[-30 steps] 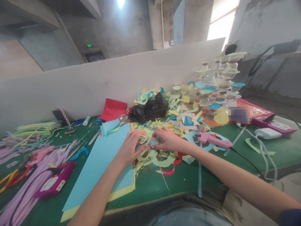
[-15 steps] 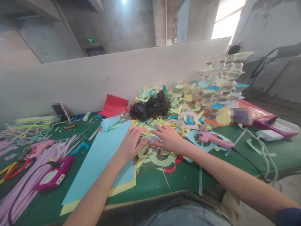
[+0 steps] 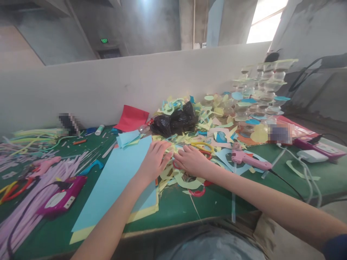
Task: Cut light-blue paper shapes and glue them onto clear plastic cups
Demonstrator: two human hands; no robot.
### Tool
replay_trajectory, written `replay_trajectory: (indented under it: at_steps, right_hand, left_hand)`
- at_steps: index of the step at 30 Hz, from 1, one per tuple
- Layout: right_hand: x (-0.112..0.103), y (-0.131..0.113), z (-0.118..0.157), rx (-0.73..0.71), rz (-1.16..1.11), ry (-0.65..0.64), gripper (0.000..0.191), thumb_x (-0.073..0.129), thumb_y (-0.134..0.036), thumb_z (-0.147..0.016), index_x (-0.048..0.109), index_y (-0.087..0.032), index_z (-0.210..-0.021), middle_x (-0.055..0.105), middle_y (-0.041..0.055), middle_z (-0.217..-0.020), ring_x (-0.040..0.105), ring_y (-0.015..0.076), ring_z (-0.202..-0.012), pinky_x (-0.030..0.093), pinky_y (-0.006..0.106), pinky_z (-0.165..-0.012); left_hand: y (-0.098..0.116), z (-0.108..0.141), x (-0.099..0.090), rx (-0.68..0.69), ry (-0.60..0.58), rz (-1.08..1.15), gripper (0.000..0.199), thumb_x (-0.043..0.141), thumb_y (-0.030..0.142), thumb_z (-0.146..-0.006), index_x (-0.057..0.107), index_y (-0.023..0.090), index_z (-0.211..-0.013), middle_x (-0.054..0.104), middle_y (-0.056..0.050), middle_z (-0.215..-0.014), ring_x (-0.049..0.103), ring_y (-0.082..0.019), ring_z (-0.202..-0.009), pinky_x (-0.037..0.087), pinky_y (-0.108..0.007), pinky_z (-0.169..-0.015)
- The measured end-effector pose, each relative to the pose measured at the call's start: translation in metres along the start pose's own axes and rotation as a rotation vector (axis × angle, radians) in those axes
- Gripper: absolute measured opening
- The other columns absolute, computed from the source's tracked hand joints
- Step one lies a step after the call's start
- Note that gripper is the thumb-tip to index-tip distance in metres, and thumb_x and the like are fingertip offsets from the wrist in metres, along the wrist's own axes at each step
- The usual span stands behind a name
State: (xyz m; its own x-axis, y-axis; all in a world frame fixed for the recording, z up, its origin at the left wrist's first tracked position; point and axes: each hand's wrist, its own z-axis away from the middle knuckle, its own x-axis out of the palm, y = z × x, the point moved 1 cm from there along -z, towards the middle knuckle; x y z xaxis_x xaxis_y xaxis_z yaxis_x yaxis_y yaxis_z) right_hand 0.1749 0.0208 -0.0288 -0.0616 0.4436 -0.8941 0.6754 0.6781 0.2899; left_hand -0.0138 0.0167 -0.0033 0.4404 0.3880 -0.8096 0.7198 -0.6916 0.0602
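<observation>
My left hand [image 3: 155, 159] lies palm down at the right edge of a large light-blue paper sheet [image 3: 119, 180], its fingers extended toward the pile of paper scraps [image 3: 165, 173] and its thumb apart. Over the same pile is my right hand [image 3: 193, 161], fingers loosely bent and a little apart. Beneath it a red ring-shaped edge shows only in part. I see nothing gripped in either hand. Red-and-yellow scissors [image 3: 203, 147] lie just beyond the right hand. A cut ring of pale green paper [image 3: 192, 183] and a red handle [image 3: 197, 192] lie in front of it.
Behind the scraps sits a black plastic bag [image 3: 173, 121], near a red sheet [image 3: 132, 118]. At right are a pink glue gun [image 3: 251, 160] with its cord and stacked clear plastic cups [image 3: 267, 95]. Lilac strips [image 3: 51, 180] and a magenta power box [image 3: 62, 196] lie left.
My right hand's fingers have drawn in and bent more, covering most of the red ring. My left hand has barely moved. The view has shifted slightly.
</observation>
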Motion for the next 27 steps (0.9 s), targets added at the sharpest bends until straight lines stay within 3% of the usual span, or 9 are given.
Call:
replay_trajectory:
  at_steps: [9, 14, 21, 27]
  right_hand:
    - [0.002, -0.006, -0.002, 0.051, -0.032, 0.006, 0.027, 0.034, -0.028, -0.101, 0.057, -0.017, -0.106, 0.064, 0.0116, -0.092, 0.054, 0.0256, -0.088, 0.036, 0.037, -0.075]
    - [-0.002, 0.001, 0.0, -0.065, -0.049, 0.015, 0.032, 0.027, -0.027, -0.102, 0.056, -0.016, -0.112, 0.063, 0.0112, -0.096, 0.051, 0.0232, -0.081, 0.035, 0.037, -0.073]
    - [-0.005, 0.007, 0.001, -0.085, -0.072, 0.011, 0.035, 0.026, -0.024, -0.102, 0.06, -0.018, -0.106, 0.063, 0.0114, -0.102, 0.049, 0.023, -0.083, 0.034, 0.038, -0.076]
    - [-0.015, 0.014, 0.0, 0.044, -0.172, 0.039, 0.041, 0.02, -0.032, -0.104, 0.059, -0.018, -0.11, 0.065, 0.0112, -0.096, 0.048, 0.0243, -0.084, 0.035, 0.037, -0.077]
  left_hand:
    - [0.0, -0.001, -0.005, -0.036, 0.01, -0.036, 0.03, 0.034, 0.03, -0.098, 0.051, 0.019, -0.121, 0.054, -0.011, -0.121, 0.043, -0.026, -0.117, 0.04, -0.045, -0.101]
    - [-0.002, 0.0, -0.01, -0.05, 0.017, -0.033, 0.03, 0.035, 0.029, -0.098, 0.051, 0.018, -0.121, 0.054, -0.012, -0.123, 0.043, -0.025, -0.117, 0.04, -0.043, -0.101]
    - [-0.001, 0.0, -0.011, -0.081, 0.025, 0.014, 0.03, 0.033, 0.031, -0.099, 0.052, 0.019, -0.12, 0.055, -0.011, -0.121, 0.043, -0.025, -0.118, 0.038, -0.043, -0.102]
    - [0.001, 0.0, -0.007, -0.223, -0.009, 0.153, 0.032, 0.03, 0.036, -0.099, 0.055, 0.021, -0.113, 0.059, -0.008, -0.115, 0.046, -0.024, -0.114, 0.04, -0.041, -0.1]
